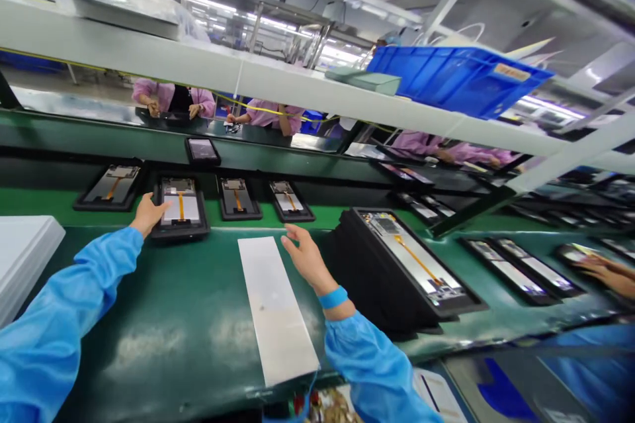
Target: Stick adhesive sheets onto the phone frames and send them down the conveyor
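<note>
Opened device sits in a black tray at 9 o'clock. The left hand is at the tray's 9 o'clock edge; its grip I cannot tell. The right hand has fingers apart, white strip at 7 o'clock.

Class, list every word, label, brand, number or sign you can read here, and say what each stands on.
No text can be read for certain.
Label on the blue bin: too blurred to read.
Device by the left hand: any markings are too small to read.
</note>
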Tool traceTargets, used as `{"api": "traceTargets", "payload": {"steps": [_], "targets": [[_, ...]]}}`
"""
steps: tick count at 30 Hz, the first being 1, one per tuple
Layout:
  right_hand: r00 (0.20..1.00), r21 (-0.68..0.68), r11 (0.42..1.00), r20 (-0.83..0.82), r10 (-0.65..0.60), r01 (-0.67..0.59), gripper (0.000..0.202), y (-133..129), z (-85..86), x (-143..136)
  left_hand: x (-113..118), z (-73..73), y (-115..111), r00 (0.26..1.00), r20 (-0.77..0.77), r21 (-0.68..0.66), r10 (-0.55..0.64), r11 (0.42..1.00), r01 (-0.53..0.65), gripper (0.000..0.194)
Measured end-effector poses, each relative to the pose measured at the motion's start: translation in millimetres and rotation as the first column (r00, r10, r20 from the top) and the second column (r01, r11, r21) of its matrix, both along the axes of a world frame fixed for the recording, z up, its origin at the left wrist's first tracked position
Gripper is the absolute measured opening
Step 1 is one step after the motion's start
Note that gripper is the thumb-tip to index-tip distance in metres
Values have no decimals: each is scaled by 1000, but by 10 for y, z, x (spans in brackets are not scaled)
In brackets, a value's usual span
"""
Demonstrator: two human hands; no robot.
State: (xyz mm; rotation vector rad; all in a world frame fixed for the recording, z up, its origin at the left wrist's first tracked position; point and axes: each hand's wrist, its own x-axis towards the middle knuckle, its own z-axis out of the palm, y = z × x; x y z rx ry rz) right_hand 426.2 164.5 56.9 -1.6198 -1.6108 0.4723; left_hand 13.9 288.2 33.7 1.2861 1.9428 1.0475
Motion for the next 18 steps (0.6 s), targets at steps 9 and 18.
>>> {"api": "traceTargets", "payload": {"steps": [9, 18], "targets": [[984, 12, 986, -67, -163, 164, 40, 1253, -962, 3, 1187, -147, 532, 897, -342, 131, -281, 931, 341, 39], [989, -8, 1000, -143, -26, 25, 47, 1521, -782, -157, 2036, -232, 582, 969, -69, 71, -239, 967, 243, 37]]}}
